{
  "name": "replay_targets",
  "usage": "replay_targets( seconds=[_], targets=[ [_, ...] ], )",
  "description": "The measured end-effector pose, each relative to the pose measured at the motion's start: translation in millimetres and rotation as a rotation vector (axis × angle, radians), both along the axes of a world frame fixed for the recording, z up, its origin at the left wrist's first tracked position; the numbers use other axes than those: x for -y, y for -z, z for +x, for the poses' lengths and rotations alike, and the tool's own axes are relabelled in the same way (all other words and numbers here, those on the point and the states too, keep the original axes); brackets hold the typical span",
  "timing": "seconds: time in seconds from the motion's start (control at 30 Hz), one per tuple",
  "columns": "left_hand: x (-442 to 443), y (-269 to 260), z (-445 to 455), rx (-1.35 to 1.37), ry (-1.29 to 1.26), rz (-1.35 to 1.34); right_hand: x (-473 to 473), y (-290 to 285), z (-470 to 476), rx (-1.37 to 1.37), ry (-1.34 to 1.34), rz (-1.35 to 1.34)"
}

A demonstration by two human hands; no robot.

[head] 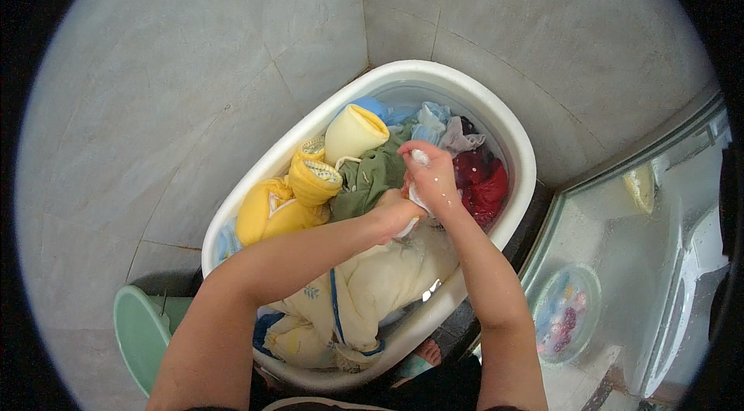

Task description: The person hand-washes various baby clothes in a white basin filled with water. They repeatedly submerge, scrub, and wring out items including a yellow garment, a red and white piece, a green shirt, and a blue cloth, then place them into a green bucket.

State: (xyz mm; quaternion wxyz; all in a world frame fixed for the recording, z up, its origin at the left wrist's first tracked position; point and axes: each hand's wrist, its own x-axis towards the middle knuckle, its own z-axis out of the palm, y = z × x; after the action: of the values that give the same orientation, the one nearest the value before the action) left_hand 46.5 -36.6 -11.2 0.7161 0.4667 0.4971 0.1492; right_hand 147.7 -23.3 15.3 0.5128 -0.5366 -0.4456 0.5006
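Note:
My left hand (396, 214) and my right hand (433, 175) meet over a white oval tub (517, 120) of water and clothes. Both are closed around a small wet white cloth (419, 197), which shows between them and pokes out past the fingers; most of it is hidden. Beneath and beside the hands lies a green garment (372, 178). A dark red garment (482, 181) soaks to the right. Nearer my body spreads a cream padded garment (372, 289) with blue trim. Yellow padded clothing (279, 207) is heaped on the left, below a pale yellow tube-shaped piece (351, 131).
Grey tiled walls (261, 33) meet in a corner behind the tub. A green plastic bucket (136, 341) is at lower left. On the right, behind a glass panel (587, 225), a basin (596, 300) holds colourful items. One foot (429, 350) shows beside the tub.

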Motion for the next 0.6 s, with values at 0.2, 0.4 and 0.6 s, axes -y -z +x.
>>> replay_targets(
  seconds=[0.2,0.4,0.6],
  targets=[
    [-2,50,-1,-0.289,0.007,0.344,-9,52,-11,0.612,0.132,0.297],
    [5,9,-46,-0.217,0.031,0.357,7,9,-17,-0.082,-0.137,0.037],
    [12,-149,-232,-0.349,0.144,0.384,-26,14,87,0.197,0.17,-0.012]
  ],
)
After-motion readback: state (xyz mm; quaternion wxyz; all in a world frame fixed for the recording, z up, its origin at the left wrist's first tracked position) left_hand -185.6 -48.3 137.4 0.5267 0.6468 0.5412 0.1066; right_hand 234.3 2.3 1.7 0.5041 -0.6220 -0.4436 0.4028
